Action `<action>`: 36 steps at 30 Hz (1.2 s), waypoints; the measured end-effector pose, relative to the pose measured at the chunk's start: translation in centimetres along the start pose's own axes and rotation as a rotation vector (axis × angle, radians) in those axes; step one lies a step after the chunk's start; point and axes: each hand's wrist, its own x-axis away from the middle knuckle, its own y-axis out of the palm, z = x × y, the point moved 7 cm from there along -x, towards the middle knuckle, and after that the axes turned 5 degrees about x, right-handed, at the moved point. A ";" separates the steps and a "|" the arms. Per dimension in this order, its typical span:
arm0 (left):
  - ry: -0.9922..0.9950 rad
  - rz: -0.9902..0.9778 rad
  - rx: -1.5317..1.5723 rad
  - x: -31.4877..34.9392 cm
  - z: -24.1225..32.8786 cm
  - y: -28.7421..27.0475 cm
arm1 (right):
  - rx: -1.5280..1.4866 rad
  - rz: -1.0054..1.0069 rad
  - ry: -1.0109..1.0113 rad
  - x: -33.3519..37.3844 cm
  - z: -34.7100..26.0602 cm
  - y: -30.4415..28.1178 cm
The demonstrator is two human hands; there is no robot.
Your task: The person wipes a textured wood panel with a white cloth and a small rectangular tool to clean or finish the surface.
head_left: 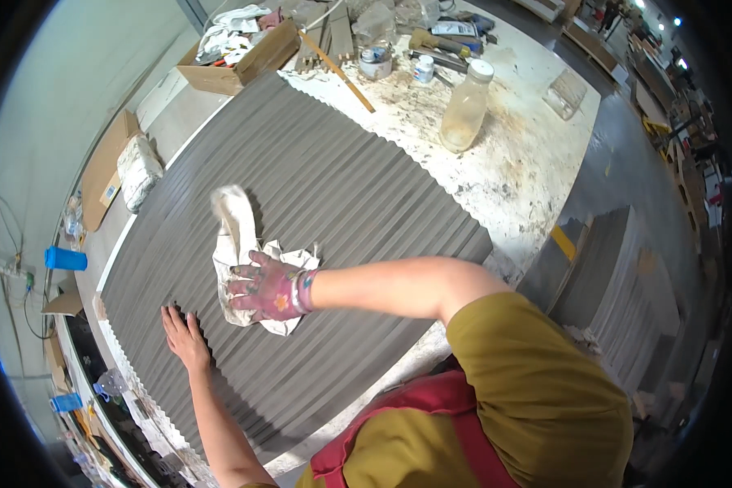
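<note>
One off-white rag [236, 244], crumpled, looped up at one end, on grey strips [366, 203], too many for me to count. Gloved right hand [270, 290]: fingers spread over rag, can't tell if gripping. Bare left hand [189, 346]: fingers extended on strips, grasping nothing. One cloudy bottle [466, 110].

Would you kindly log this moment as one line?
right hand: gloved, on white cloth over grey strips | left hand: bare, on strips | bottle: on table, right of strips
</note>
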 end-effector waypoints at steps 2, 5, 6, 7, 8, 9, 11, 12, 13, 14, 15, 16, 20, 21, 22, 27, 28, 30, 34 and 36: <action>-0.004 0.005 0.016 0.0 -0.1 -0.1 | -0.045 0.036 -0.016 3.0 2.6 -1.9; -0.003 0.013 0.046 0.0 1.0 0.0 | -0.043 0.250 0.018 10.6 13.5 -4.4; -0.008 0.027 0.025 0.3 0.4 -0.3 | -0.577 0.217 0.383 12.8 17.9 -6.7; 0.003 0.034 0.015 0.4 0.6 -0.2 | -0.524 0.232 0.527 16.4 21.0 -9.0; 0.026 0.040 0.019 0.2 1.3 -0.2 | -0.121 0.264 0.564 19.7 23.3 -11.6; 0.023 0.043 0.027 0.2 1.7 -0.2 | 0.142 0.304 0.660 22.6 25.0 -13.8; 0.001 0.030 0.002 0.0 2.0 -0.4 | 0.133 0.326 0.804 23.0 25.4 -15.2; -0.018 0.034 -0.016 0.3 1.0 -0.5 | 0.017 0.206 0.766 19.4 22.2 -16.3; -0.030 0.027 -0.031 0.6 0.5 -0.4 | -0.092 0.081 0.739 16.9 18.8 -16.7; -0.011 0.035 -0.015 0.4 0.9 -0.3 | 0.095 0.168 0.395 16.7 17.0 -14.3; 0.007 0.042 -0.004 0.2 1.1 -0.3 | 0.047 -0.014 0.406 17.4 17.0 -10.9; 0.017 0.038 -0.008 0.0 0.9 -0.2 | 0.153 0.075 0.349 18.1 17.3 -10.4; 0.008 0.049 0.006 0.2 0.8 -0.3 | 0.250 -0.075 0.695 21.6 23.6 -12.5; 0.006 0.056 0.015 0.1 1.2 -0.5 | 0.356 -0.218 0.804 21.6 24.3 -13.6; -0.004 0.054 0.017 0.2 1.5 -0.7 | 0.357 -0.216 0.795 20.7 23.7 -14.2; -0.025 0.036 0.003 0.7 1.3 -0.6 | 0.233 0.082 0.454 11.5 13.0 -12.5; -0.022 0.037 0.009 0.4 1.6 -0.7 | -0.020 0.199 0.155 11.2 11.9 -8.5; -0.038 0.041 0.021 0.6 1.2 -1.0 | 0.139 0.239 0.120 12.8 10.6 -9.3; -0.027 0.032 0.017 0.5 2.5 -1.4 | 0.204 -0.030 0.853 23.0 25.3 -11.4; -0.029 0.033 0.010 0.1 3.0 -1.5 | 0.111 0.092 0.862 22.3 24.8 -15.9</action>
